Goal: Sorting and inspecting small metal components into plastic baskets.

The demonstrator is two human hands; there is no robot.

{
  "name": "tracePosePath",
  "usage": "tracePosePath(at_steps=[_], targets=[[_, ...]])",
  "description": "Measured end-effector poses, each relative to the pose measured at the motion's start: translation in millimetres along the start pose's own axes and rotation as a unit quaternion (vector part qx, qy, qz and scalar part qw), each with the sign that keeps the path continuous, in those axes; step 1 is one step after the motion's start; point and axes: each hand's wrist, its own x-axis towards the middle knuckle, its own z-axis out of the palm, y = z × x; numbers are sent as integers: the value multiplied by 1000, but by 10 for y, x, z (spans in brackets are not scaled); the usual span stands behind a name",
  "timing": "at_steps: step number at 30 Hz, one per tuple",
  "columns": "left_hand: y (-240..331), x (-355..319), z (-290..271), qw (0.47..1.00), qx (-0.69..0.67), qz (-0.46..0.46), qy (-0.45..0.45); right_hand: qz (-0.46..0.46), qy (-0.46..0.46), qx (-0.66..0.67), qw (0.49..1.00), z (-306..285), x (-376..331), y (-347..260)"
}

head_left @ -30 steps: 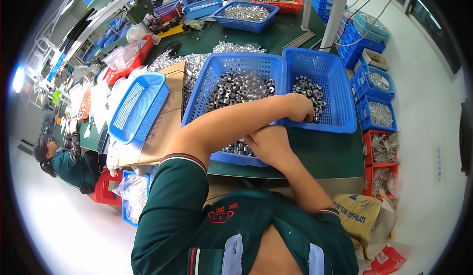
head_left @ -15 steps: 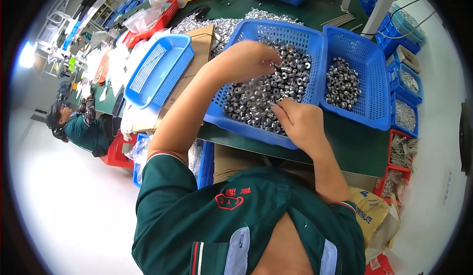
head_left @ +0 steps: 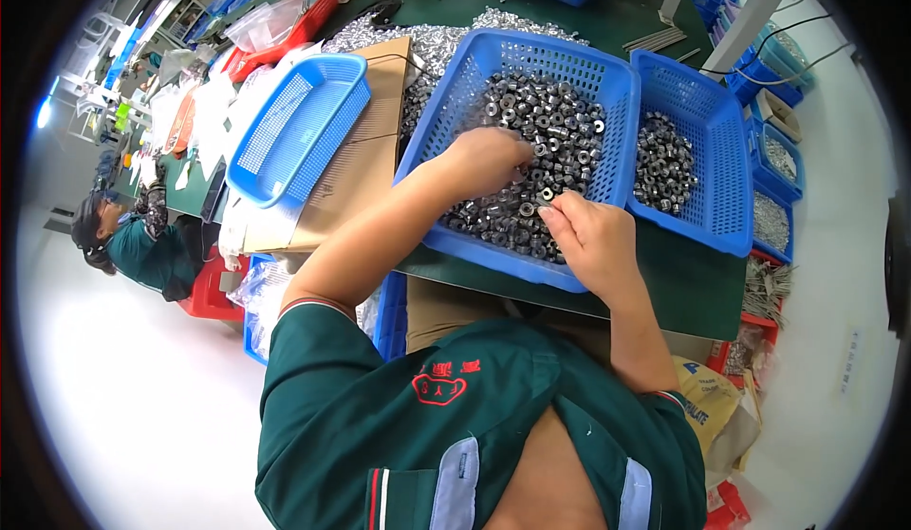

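Note:
A blue plastic basket [head_left: 454,122] in front of me holds a heap of small silvery metal nuts [head_left: 560,127]. My left hand [head_left: 489,162] is curled down into the heap near the basket's middle, its fingers closed among the nuts. My right hand [head_left: 593,234] rests at the basket's near edge, fingertips pinched on one nut. A second blue basket [head_left: 707,231] to the right holds a smaller pile of darker nuts [head_left: 662,162].
An empty blue basket [head_left: 296,128] lies on a cardboard box [head_left: 353,174] at the left. Loose metal parts [head_left: 432,41] are spread on the green table [head_left: 683,283] behind. Small blue bins [head_left: 778,165] stand at the right. Another person [head_left: 142,241] sits far left.
My left hand has moved from the right basket's edge back across the middle basket into the heap. My head has shifted, so the baskets sit further right and closer.

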Motion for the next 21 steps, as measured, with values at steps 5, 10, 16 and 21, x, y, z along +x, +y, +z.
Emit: tracePosePath(at_steps=[5, 10, 16, 21], targets=[[49, -17, -208, 937, -342, -39, 51, 38, 7, 14, 999, 11, -17, -2], [185, -124, -295, 711, -702, -32, -28, 67, 46, 63, 995, 5, -13, 10], [281, -173, -242, 748, -662, -33, -28, 60, 60, 64, 994, 0, -5, 21], [284, -186, -216, 767, -641, -37, -13, 61, 49, 40, 996, -1, -8, 16]])
